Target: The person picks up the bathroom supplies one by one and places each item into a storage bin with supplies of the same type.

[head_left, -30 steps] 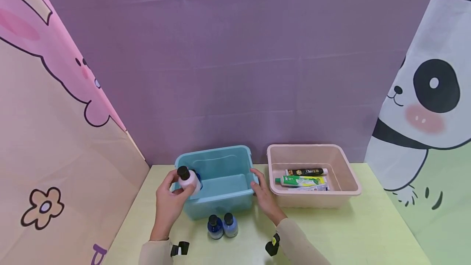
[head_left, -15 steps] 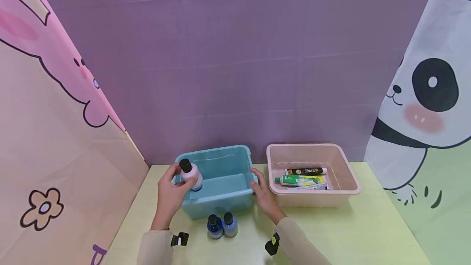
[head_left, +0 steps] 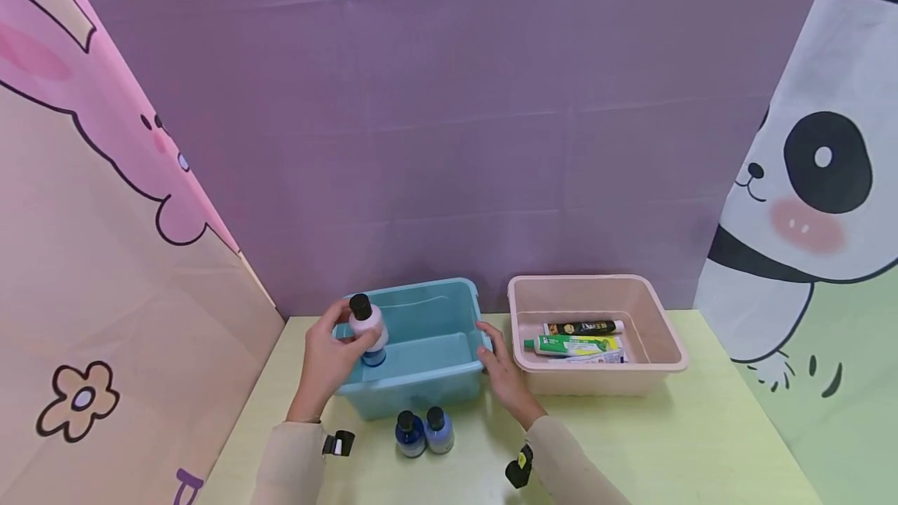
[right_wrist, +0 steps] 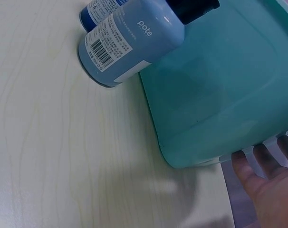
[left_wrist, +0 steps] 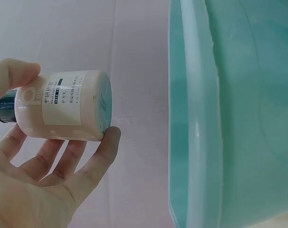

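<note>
My left hand (head_left: 330, 357) holds a pale pink lotion bottle (head_left: 366, 322) with a black cap over the left end of the teal plastic bin (head_left: 421, 392). In the left wrist view, the thumb and fingers grip the bottle's body (left_wrist: 63, 104), and its white label shows. Below it, partly hidden, a dark blue object (head_left: 374, 358) is in the bin. The right hand (head_left: 507, 376) grips the bin's right rim; the right wrist view shows its fingertips curled against the rim. A dark blue bottle (head_left: 410, 435) and a lighter blue bottle (head_left: 440, 431) stand in front of the bin.
To the right stands a pink bin (head_left: 599, 384) holding a black tube (head_left: 584, 328), a green toothpaste tube (head_left: 571, 344) and a whitish item (head_left: 592, 358). A purple cloth backdrop (head_left: 449, 139) hangs behind the pale table (head_left: 701, 427).
The left hand has moved slightly right and away with the pink bottle, which now stands more upright over the bin. The right hand has stayed on the rim.
</note>
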The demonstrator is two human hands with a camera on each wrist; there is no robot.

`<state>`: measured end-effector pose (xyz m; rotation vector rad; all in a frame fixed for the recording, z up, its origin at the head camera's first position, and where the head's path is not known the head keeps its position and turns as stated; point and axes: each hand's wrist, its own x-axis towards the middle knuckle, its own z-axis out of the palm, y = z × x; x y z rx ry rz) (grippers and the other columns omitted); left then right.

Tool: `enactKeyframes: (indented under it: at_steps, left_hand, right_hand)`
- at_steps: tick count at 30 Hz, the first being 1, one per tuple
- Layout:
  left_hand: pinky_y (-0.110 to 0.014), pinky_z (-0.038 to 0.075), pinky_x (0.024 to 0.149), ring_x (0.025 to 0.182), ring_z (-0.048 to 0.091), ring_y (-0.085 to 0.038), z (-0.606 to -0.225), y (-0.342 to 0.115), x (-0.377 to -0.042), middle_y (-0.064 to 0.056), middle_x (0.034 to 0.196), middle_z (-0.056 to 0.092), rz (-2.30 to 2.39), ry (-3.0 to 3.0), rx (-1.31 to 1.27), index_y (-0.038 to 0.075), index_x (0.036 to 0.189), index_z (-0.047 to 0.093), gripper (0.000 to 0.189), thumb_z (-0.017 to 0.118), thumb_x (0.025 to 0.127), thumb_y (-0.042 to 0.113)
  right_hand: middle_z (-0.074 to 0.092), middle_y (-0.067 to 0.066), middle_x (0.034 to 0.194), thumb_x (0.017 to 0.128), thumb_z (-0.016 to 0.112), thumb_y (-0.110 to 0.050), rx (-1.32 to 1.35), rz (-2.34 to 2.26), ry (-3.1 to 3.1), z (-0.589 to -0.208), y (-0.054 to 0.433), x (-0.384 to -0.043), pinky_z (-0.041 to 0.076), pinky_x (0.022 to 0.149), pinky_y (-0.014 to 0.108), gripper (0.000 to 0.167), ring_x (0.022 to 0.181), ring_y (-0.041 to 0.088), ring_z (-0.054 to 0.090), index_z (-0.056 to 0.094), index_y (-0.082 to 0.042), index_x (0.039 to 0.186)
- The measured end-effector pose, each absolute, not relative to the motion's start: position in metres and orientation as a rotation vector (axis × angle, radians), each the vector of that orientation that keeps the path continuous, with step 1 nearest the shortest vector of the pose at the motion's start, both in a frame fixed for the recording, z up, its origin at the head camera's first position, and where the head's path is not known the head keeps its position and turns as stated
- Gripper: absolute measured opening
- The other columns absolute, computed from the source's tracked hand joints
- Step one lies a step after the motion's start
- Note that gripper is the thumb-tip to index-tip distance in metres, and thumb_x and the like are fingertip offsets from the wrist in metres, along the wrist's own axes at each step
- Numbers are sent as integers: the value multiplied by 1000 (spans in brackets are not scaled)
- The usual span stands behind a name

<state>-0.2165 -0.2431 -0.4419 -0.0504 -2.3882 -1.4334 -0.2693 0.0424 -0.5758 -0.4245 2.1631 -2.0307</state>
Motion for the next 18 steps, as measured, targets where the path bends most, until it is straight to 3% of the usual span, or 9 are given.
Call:
enactKeyframes:
  at_steps: [9,18]
  left_hand:
    - [-45,60,90,115,58,-28,-439,-247,-224,-13,125,66,-1381,-2475,-52,13,134,61,50,81,88,21]
    - [-34,55,88,113,60,-25,-438,-253,-232,-11,122,68,-1316,-2529,-105,16,133,64,51,83,86,23]
  right_hand:
    - [21,14,168,113,33,-25,-410,-1995,2216,-576,43,-270,39,113,65,46,146,43,35,27,-33,157]
    - [19,11,168,112,35,-30,-409,-1991,2197,-574,43,-269,36,115,66,47,148,42,32,26,-31,159]
